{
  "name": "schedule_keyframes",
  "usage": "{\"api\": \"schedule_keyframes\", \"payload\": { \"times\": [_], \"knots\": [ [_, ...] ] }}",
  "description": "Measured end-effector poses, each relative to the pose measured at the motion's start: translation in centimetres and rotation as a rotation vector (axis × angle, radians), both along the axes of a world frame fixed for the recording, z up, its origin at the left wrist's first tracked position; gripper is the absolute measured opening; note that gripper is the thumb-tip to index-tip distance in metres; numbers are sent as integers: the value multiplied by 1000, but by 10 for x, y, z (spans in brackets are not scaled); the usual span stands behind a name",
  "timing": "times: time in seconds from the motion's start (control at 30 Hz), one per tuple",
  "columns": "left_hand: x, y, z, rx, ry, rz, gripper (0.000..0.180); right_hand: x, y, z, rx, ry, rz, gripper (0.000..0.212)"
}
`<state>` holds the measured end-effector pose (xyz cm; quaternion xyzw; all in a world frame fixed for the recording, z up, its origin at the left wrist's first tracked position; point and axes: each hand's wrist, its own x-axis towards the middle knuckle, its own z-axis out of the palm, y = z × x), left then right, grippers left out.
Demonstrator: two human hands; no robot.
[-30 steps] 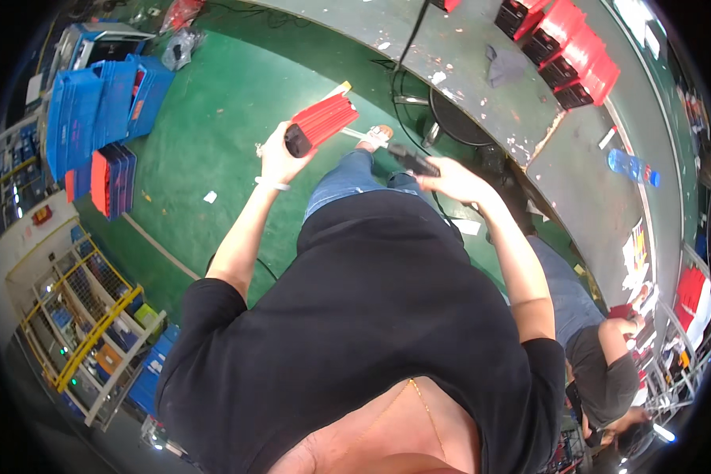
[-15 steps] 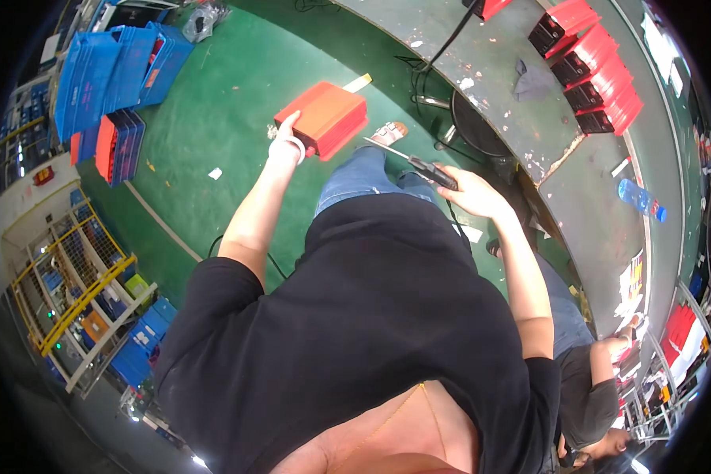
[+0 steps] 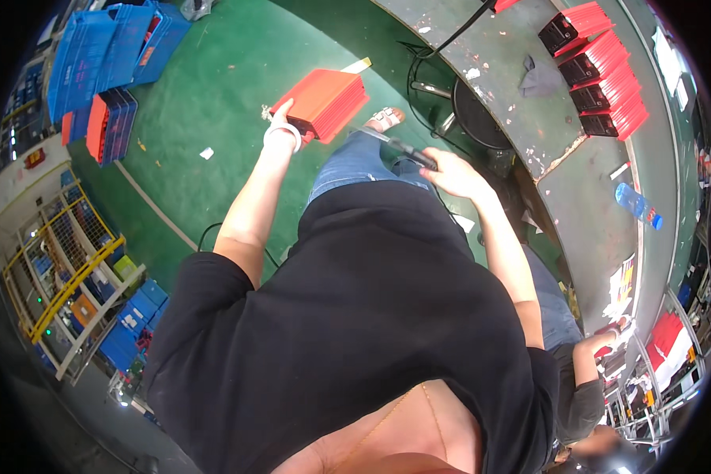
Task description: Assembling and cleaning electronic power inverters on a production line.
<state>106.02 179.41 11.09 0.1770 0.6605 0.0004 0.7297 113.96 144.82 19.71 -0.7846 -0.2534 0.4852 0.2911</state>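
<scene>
My left hand is closed on the near end of a red ribbed metal box, held up over the floor. Small metallic bits stick out beside my fingers at that end, too small to name. A pale yellow strip shows at the box's far corner. In my right hand is a dark-handled screwdriver, gripped by its handle. Its thin shaft points left toward the box's near right corner. Motion blurs the tip, so I cannot tell whether it touches the box.
A workbench curves along the right, bearing several red boxes, a grey cloth and a water bottle. A round stool stands under its edge. Blue crates are at far left. A co-worker is at lower right.
The red box has risen slightly and turned a little. My right hand and the screwdriver have moved left, bringing the shaft closer to the box.
</scene>
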Motion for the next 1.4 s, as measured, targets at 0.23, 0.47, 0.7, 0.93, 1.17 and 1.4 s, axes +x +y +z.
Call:
{"api": "schedule_keyframes", "payload": {
  "times": [0.23, 0.47, 0.7, 0.93, 1.17, 1.4],
  "knots": [
    [-6, -2, -2, -2, 54, 1, 41, 4, 2, -13, -98, -68, -8, 29],
    [-16, 5, -12, -8, -8, -8, 39, 4, 8, -15, -164, -36, 78, 27],
    [-9, -5, 5, 12, 13, 64, 39, 5, 10, -41, -111, 52, -206, 29],
    [-22, 1, -6, -14, -62, 11, 39, 0, 15, -28, -48, 85, -124, 31],
    [-17, -2, 3, 4, -39, -3, 40, -5, -10, -28, -35, 68, -104, 28],
    [-17, 2, 1, 10, -39, -50, 40, -8, -19, -26, -126, 71, -41, 28]
  ]
}}
